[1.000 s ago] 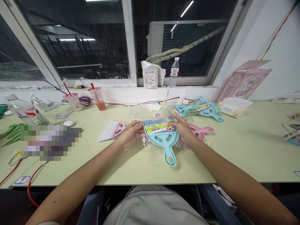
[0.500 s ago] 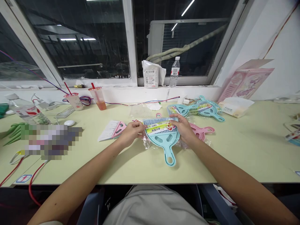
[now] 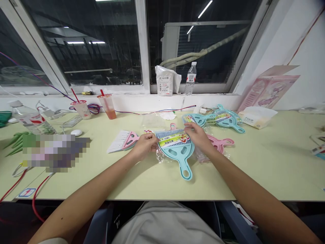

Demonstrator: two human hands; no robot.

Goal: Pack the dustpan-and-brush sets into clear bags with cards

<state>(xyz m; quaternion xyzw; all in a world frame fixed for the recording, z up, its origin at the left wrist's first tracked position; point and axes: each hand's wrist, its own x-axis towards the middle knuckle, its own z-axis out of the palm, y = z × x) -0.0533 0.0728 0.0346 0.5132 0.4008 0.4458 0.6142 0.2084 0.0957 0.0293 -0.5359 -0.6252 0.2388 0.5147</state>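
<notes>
My left hand (image 3: 144,146) is keeping its grip pinched on the left edge of the turquoise dustpan-and-brush set (image 3: 177,151), while my right hand (image 3: 199,136) is touching its upper right corner, how firmly I cannot tell. The set is pointing its handle toward me over the tabletop (image 3: 203,188), between a pink-and-white brush (image 3: 122,141) and a pink dustpan (image 3: 218,144); more turquoise dustpans (image 3: 230,122) are lying behind.
</notes>
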